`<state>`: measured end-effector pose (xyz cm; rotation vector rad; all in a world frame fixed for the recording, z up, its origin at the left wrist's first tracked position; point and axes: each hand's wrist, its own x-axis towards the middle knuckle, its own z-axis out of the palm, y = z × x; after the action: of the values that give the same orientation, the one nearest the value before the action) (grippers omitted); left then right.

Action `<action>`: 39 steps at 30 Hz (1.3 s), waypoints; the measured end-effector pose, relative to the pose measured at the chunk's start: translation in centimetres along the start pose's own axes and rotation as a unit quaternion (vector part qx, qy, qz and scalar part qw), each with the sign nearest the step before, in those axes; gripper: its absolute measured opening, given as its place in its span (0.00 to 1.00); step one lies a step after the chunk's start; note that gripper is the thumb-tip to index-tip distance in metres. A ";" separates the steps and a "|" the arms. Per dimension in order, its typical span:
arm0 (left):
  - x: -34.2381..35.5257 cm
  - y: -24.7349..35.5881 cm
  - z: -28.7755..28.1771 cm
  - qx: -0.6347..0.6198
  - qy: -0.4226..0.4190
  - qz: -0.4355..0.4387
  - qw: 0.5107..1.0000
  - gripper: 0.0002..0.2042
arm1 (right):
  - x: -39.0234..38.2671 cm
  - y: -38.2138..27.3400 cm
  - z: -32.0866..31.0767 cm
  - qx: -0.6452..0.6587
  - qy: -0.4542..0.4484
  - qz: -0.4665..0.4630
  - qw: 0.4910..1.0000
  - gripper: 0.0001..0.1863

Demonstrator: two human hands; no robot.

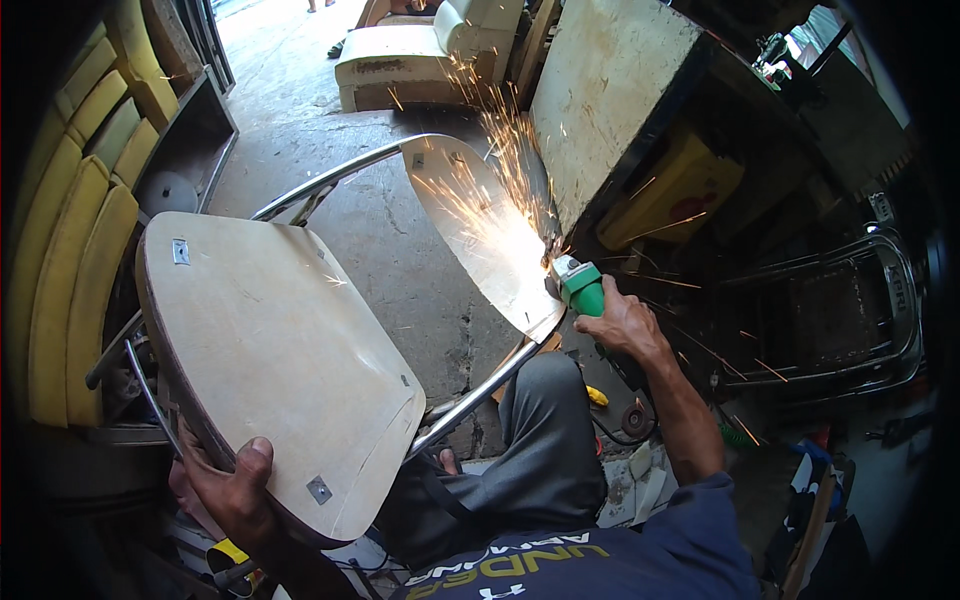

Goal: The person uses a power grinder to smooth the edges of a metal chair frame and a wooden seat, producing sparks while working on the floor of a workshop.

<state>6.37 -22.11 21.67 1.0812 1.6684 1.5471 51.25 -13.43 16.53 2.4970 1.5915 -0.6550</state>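
A chair with a shiny metal tube frame (478,394) lies tilted in front of me. Its pale wooden panel (270,360), with small metal plates near the corners, is the nearer one, and a second curved wooden panel (450,195) sits at the far end of the frame. My left hand (235,490) is closed around the near panel's lower left edge, thumb on top. In my right hand (630,322) is a green angle grinder (584,288). Its head meets the far panel's right edge at the frame, and bright sparks spray up and away; the glare hides the exact contact spot.
Yellow padded cushions (85,270) stand along the left. A cream upholstered seat (395,58) is at the back. To the right are a worn pale board (610,90), a dark metal frame (905,300) and a loose grinding disc (636,420) near my knee.
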 end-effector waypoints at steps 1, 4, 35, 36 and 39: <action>0.0 0.0 0.0 0.002 0.000 -0.002 1.000 0.44 | -0.1 -0.1 -0.1 0.002 -0.003 0.001 1.000 0.46; -0.1 0.2 0.1 0.010 0.003 -0.003 1.000 0.44 | -0.1 0.0 -0.1 -0.001 -0.005 0.002 1.000 0.46; 0.0 0.7 0.2 0.049 0.001 -0.013 0.999 0.43 | -0.5 0.0 -0.3 -0.015 -0.022 -0.006 1.000 0.43; 0.0 0.8 0.3 0.042 -0.001 -0.013 0.999 0.43 | -0.5 -0.1 -0.4 -0.016 -0.020 -0.005 1.000 0.43; 0.1 0.5 0.2 0.031 -0.002 -0.006 1.000 0.44 | -0.6 -0.2 -0.4 -0.018 -0.012 -0.002 1.000 0.42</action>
<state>6.60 -21.94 22.11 1.1031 1.7266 1.4947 50.96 -13.72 17.19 2.4509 1.5869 -0.6492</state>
